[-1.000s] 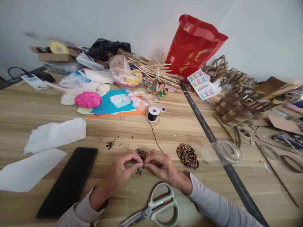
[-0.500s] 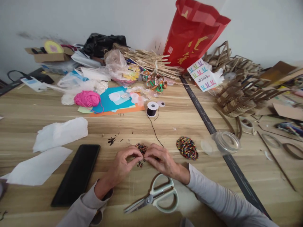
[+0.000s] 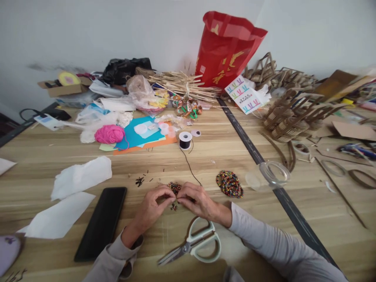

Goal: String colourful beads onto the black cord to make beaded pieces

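My left hand (image 3: 152, 206) and my right hand (image 3: 197, 201) meet fingertip to fingertip low on the wooden table (image 3: 223, 149). Both are pinched shut over a small cluster of dark beads (image 3: 174, 187), with a few loose beads (image 3: 174, 207) just below the fingertips. What exactly each pinch holds is too small to make out. A thin black thread (image 3: 190, 168) runs from my right hand up to a black thread spool (image 3: 185, 140). Coiled multicoloured bead bracelets (image 3: 229, 183) lie to the right of my right hand. Pale green scissors (image 3: 196, 245) rest near my wrists.
A black phone (image 3: 102, 221) and white paper sheets (image 3: 80, 177) lie at left. A clear round lid (image 3: 273, 173) sits on a dark strip. Pink yarn (image 3: 109, 134), coloured paper, a red bag (image 3: 226, 49), sticks and cardboard cut-outs (image 3: 293, 111) crowd the back and right.
The view has shifted a little, so everything sits slightly differently in frame. My hands stay pinched together over the beads in the same spot.
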{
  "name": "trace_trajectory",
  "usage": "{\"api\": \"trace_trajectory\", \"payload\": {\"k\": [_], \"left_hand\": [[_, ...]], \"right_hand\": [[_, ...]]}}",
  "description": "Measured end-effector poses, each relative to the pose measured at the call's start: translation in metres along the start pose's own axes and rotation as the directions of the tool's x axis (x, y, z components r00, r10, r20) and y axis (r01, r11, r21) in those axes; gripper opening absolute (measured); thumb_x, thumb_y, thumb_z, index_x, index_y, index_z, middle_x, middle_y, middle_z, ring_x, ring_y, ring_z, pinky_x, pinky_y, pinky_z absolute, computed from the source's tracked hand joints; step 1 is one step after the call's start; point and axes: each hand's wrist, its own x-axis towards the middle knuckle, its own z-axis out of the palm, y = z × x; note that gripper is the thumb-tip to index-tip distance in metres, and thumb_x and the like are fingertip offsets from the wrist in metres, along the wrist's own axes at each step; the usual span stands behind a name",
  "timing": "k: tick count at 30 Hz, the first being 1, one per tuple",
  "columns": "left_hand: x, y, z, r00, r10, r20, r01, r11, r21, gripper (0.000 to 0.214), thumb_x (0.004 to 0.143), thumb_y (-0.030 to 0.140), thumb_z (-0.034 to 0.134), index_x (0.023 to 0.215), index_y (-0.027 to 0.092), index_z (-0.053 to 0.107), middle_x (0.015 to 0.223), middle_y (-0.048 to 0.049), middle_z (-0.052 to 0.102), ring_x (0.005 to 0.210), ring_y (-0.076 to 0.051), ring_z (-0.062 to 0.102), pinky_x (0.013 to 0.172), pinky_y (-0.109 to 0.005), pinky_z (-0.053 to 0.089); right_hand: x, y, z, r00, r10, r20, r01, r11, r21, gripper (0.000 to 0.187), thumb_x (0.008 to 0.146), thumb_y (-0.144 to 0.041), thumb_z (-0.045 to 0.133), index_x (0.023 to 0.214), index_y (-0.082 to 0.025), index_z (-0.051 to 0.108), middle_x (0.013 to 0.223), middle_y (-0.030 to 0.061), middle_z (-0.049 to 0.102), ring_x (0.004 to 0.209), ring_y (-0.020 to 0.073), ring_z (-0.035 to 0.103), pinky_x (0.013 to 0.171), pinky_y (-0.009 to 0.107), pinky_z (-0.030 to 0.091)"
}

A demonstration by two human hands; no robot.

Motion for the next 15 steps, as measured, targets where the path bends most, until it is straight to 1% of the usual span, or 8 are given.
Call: {"api": "trace_trajectory", "payload": {"k": [3,6,9,15], "left_hand": [[0.000,0.001,0.000,1.000,0.011,-0.002,-0.011,1.000,0.003,0.012,0.079,0.018,0.061,0.068,0.017,0.064,0.073,-0.0035,0.066,0.071,-0.016,0.061,0.069,-0.025,0.048],[0.000,0.002,0.000,1.000,0.016,-0.007,-0.016,1.000,0.008,0.011,0.079,0.017,0.062,0.068,0.016,0.065,0.073,-0.0038,0.067,0.072,-0.017,0.061,0.070,-0.026,0.048],[0.000,0.004,0.000,1.000,0.019,-0.002,-0.019,1.000,0.009,0.011,0.078,0.017,0.061,0.068,0.016,0.065,0.071,-0.0037,0.066,0.070,-0.016,0.061,0.069,-0.025,0.048],[-0.001,0.001,0.001,0.999,0.034,0.007,-0.034,0.999,0.016,0.011,0.079,0.017,0.061,0.069,0.016,0.065,0.071,-0.0036,0.066,0.069,-0.016,0.061,0.067,-0.025,0.048]], "right_hand": [[0.000,0.001,0.001,1.000,-0.003,-0.007,0.003,1.000,0.009,0.012,0.091,-0.025,0.056,0.087,-0.015,0.060,0.076,0.0063,0.062,0.072,0.0158,0.057,0.065,0.026,0.047],[0.000,0.003,0.002,0.999,-0.029,-0.022,0.030,0.999,0.020,0.012,0.092,-0.023,0.054,0.086,-0.015,0.060,0.079,0.0077,0.064,0.075,0.0163,0.059,0.068,0.027,0.048],[-0.001,0.005,0.003,0.999,-0.042,-0.031,0.043,0.999,0.002,0.012,0.092,-0.023,0.053,0.087,-0.015,0.061,0.080,0.0079,0.064,0.075,0.0162,0.059,0.067,0.026,0.048],[-0.003,0.011,0.006,0.998,-0.067,0.010,0.068,0.996,-0.051,0.011,0.093,-0.020,0.051,0.089,-0.015,0.061,0.084,0.0075,0.064,0.081,0.0162,0.059,0.074,0.027,0.048]]}}
